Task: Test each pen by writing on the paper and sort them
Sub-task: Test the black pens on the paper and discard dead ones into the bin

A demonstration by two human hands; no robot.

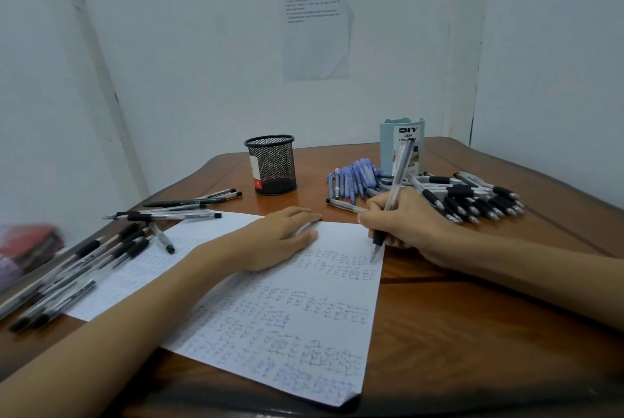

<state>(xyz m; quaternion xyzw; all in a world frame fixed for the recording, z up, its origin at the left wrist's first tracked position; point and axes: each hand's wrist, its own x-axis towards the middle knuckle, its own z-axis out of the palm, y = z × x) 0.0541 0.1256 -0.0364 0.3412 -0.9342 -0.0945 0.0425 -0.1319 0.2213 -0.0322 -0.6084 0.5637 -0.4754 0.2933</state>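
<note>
A white paper (pixel 287 333) covered in small pen marks lies on the brown table (pixel 472 333). My right hand (pixel 415 225) grips a clear pen with a black grip (pixel 393 195), its tip touching the paper near the right edge. My left hand (pixel 273 238) rests flat on the paper's upper part, fingers straight. A pile of black-grip pens (pixel 472 200) lies behind my right hand, with a cluster of blue pens (pixel 354 179) beside it. Another group of pens (pixel 77 269) lies at the left.
A black mesh pen cup (pixel 271 164) stands at the back centre. A light blue desk organizer (pixel 401 144) stands behind the blue pens. A second sheet (pixel 135 269) lies under the left pens. A printed sheet (pixel 315 22) hangs on the wall. A blurred red object (pixel 30 245) sits far left.
</note>
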